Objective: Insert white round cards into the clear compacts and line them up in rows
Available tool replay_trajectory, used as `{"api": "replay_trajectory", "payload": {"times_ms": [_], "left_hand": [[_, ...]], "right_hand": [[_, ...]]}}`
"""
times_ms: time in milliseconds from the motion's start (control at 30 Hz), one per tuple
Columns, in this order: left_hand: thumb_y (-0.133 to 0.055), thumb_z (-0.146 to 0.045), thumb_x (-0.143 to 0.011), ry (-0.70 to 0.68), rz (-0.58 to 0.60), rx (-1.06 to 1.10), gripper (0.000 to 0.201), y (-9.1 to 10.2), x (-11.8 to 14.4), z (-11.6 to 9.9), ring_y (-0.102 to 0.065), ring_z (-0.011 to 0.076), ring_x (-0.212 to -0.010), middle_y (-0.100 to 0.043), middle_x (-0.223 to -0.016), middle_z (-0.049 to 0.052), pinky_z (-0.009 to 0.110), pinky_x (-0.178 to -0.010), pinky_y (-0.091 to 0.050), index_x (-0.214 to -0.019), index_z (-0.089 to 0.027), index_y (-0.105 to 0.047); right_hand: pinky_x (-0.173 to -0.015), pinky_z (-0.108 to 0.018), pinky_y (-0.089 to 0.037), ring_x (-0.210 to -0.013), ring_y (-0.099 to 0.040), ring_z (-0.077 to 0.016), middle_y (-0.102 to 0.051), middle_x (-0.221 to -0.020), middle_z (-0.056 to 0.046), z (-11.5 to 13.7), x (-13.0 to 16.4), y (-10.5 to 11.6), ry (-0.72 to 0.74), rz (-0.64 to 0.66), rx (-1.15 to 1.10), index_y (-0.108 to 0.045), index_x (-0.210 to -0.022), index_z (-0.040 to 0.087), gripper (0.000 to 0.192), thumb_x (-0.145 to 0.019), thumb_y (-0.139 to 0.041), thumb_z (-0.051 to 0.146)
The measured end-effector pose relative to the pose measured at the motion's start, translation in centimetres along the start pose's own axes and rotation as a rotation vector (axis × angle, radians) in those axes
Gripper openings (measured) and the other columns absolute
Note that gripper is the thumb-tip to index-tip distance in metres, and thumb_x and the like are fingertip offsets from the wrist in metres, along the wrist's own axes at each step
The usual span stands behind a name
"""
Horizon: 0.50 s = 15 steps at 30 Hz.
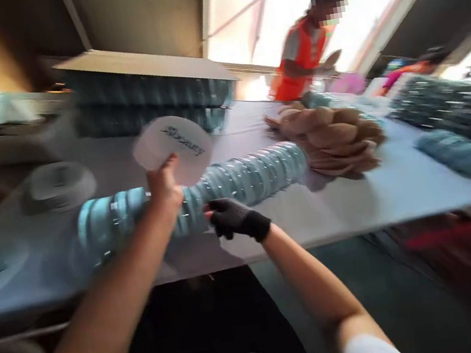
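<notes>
Workshop, shown by a long worktable (306, 222), clear plastic stack (258, 176) laid on it, orange-vested worker (304, 53) seen beyond it.

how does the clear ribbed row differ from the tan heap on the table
Colour and finish: the clear ribbed row is bluish, see-through and shiny, while the tan heap looks opaque and dull.
Arrangement: the row lies on its side in a long line; the heap is loosely piled.
Extent: the row stretches much farther across the picture than the heap.
Both rest on the table.
</notes>
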<state>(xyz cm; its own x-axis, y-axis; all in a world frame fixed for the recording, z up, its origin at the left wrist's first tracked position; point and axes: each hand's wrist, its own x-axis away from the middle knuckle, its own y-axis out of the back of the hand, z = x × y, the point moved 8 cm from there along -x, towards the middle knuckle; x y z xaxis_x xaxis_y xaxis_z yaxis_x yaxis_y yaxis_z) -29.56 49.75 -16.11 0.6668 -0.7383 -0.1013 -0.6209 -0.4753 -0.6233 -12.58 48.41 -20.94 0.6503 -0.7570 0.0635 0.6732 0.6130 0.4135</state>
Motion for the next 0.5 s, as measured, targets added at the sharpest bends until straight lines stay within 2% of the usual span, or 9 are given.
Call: {"api": "replay_trajectory", "payload": {"times_ms": [67, 133, 200, 267, 300, 367, 433, 500], "left_hand": [[-0.081, -0.014, -0.057, -0.078, -0.081, 0.02, 0.038, 0.7, -0.2, -1.3, -0.065, 0.0221, -0.103, -0.073, -0.1, 0.004, 0.04, -0.098, -0.051, -0.093, -0.019, -0.068], [-0.083, -0.018, -0.054, -0.087, -0.01, 0.034, 0.037, -0.4, 0.0, -1.6, -0.066, 0.0238, -0.101, -0.074, -0.097, 0.006, 0.04, -0.096, -0.052, -0.088, -0.017, -0.068], [-0.086, -0.023, -0.052, -0.093, 0.077, 0.034, 0.042, -1.3, 0.7, -1.9, -0.067, 0.0249, -0.1, -0.074, -0.097, 0.006, 0.04, -0.095, -0.052, -0.09, -0.017, -0.069], [-0.087, -0.027, -0.052, -0.098, 0.114, 0.019, 0.045, -1.4, 1.6, -2.5, -0.067, 0.0259, -0.103, -0.074, -0.099, 0.006, 0.04, -0.096, -0.052, -0.092, -0.018, -0.07], [-0.087, -0.028, -0.052, -0.096, 0.107, 0.01, 0.045, -1.1, 2.0, -2.7, -0.066, 0.0265, -0.104, -0.074, -0.099, 0.007, 0.04, -0.096, -0.052, -0.092, -0.018, -0.07], [-0.087, -0.027, -0.052, -0.077, 0.066, -0.007, 0.043, -0.2, 2.5, -3.0, -0.067, 0.0281, -0.102, -0.074, -0.097, 0.008, 0.042, -0.094, -0.053, -0.09, -0.017, -0.071], [-0.086, -0.025, -0.052, -0.044, 0.049, 0.006, 0.04, 0.4, 2.6, -3.2, -0.068, 0.029, -0.097, -0.074, -0.094, 0.009, 0.044, -0.091, -0.054, -0.088, -0.015, -0.071], [-0.085, -0.022, -0.055, -0.015, 0.072, 0.044, 0.038, 0.6, 2.4, -3.5, -0.068, 0.0287, -0.095, -0.074, -0.094, 0.009, 0.045, -0.091, -0.054, -0.089, -0.014, -0.071]], "right_hand": [[-0.062, -0.028, -0.054, -0.071, -0.066, -0.0177, -0.071, -0.084, -0.008, 2.0, -1.4, 3.9, 0.136, -0.196, 0.031, -0.061, -0.111, 0.019, 0.037, -0.086, -0.049, 0.044], [-0.083, -0.035, -0.055, -0.101, -0.065, -0.0211, -0.067, -0.118, -0.012, 4.8, -1.9, 7.8, 0.266, -0.445, 0.095, -0.051, -0.13, 0.021, 0.047, -0.09, -0.044, 0.044], [-0.1, -0.042, -0.048, -0.124, -0.055, -0.0243, -0.054, -0.138, -0.014, 7.6, -1.5, 9.6, 0.372, -0.644, 0.272, -0.044, -0.139, 0.019, 0.054, -0.09, -0.045, 0.042], [-0.108, -0.046, -0.041, -0.135, -0.044, -0.0262, -0.046, -0.147, -0.016, 10.0, -0.8, 8.8, 0.477, -0.764, 0.47, -0.045, -0.139, 0.015, 0.056, -0.089, -0.046, 0.038], [-0.11, -0.046, -0.04, -0.137, -0.041, -0.0258, -0.044, -0.148, -0.015, 10.8, -0.6, 7.7, 0.527, -0.778, 0.525, -0.045, -0.139, 0.015, 0.054, -0.089, -0.045, 0.035], [-0.107, -0.043, -0.043, -0.133, -0.046, -0.0241, -0.049, -0.144, -0.013, 11.7, -0.5, 5.2, 0.595, -0.758, 0.549, -0.048, -0.137, 0.018, 0.05, -0.089, -0.042, 0.029], [-0.097, -0.039, -0.05, -0.118, -0.058, -0.024, -0.061, -0.129, -0.013, 11.5, -0.9, 3.8, 0.542, -0.713, 0.495, -0.056, -0.127, 0.017, 0.044, -0.088, -0.039, 0.027], [-0.087, -0.037, -0.053, -0.102, -0.064, -0.0245, -0.068, -0.114, -0.014, 10.8, -0.4, 4.1, 0.426, -0.759, 0.429, -0.061, -0.117, 0.016, 0.041, -0.087, -0.039, 0.03]]}}
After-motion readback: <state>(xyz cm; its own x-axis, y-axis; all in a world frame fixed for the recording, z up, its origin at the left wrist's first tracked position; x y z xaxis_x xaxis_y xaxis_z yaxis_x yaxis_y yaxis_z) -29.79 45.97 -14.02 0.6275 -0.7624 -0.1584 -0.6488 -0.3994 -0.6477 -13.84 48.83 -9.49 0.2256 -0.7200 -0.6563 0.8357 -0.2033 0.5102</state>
